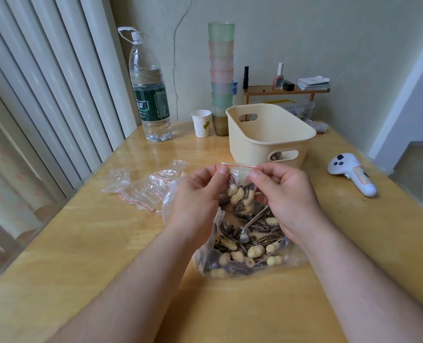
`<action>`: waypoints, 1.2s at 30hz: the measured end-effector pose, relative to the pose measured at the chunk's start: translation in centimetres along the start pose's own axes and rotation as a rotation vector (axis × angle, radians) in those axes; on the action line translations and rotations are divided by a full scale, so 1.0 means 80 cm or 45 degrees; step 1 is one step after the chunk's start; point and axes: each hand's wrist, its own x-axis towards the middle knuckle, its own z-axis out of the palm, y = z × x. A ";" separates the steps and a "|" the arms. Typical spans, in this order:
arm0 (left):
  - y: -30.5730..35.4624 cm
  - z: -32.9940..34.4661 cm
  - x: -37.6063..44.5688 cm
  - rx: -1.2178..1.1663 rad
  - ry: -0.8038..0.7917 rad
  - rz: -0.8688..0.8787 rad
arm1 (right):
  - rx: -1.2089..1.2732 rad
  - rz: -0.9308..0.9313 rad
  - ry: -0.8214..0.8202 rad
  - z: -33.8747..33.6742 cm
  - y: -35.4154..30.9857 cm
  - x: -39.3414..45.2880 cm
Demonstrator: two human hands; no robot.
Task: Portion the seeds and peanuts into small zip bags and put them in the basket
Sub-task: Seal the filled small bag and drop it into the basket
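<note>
Both hands pinch the small zip bag's [238, 184] red strip, your left hand [200, 191] and right hand [283, 194] at either end, above the big bag of seeds and peanuts [250, 243]. You're sealing a portion; next, drop it into the basket [269, 134] just behind.
</note>
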 end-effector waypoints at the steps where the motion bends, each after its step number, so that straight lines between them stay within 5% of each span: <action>1: 0.000 0.000 0.000 -0.011 -0.005 -0.002 | 0.002 -0.002 0.004 0.000 0.000 0.000; 36: -0.009 -0.005 0.002 0.097 -0.019 0.080 | 0.069 -0.039 -0.010 0.006 -0.006 -0.005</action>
